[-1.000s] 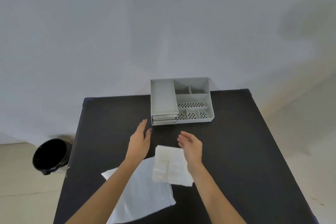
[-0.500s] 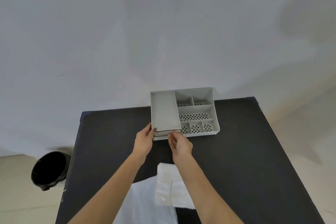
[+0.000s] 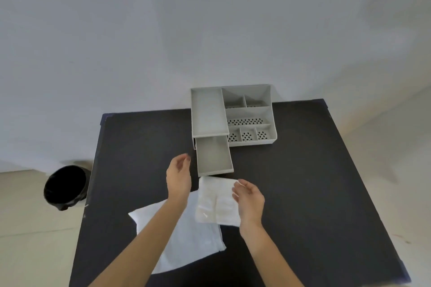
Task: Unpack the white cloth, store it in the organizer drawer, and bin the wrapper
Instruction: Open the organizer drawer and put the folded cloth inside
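The grey organizer [image 3: 250,113] stands at the table's far edge. Its lower left drawer [image 3: 213,156] is pulled out toward me and holds nothing. Just in front of the drawer lies a small crinkled white piece with glossy glints [image 3: 215,200], which looks like the wrapper. It overlaps a larger flat white sheet with a hemmed edge [image 3: 193,240], which looks like the cloth. My left hand [image 3: 178,179] hovers open to the left of the drawer front. My right hand [image 3: 249,198] is open over the small piece's right edge, holding nothing.
A black bin [image 3: 65,187] stands on the floor beside the table's left edge. The black table [image 3: 314,182] runs to the right of my hands. The organizer's right side has several small perforated compartments.
Both hands were at the drawer front half a second ago. The drawer now stands pulled out, and the hands have drawn back toward the white pieces.
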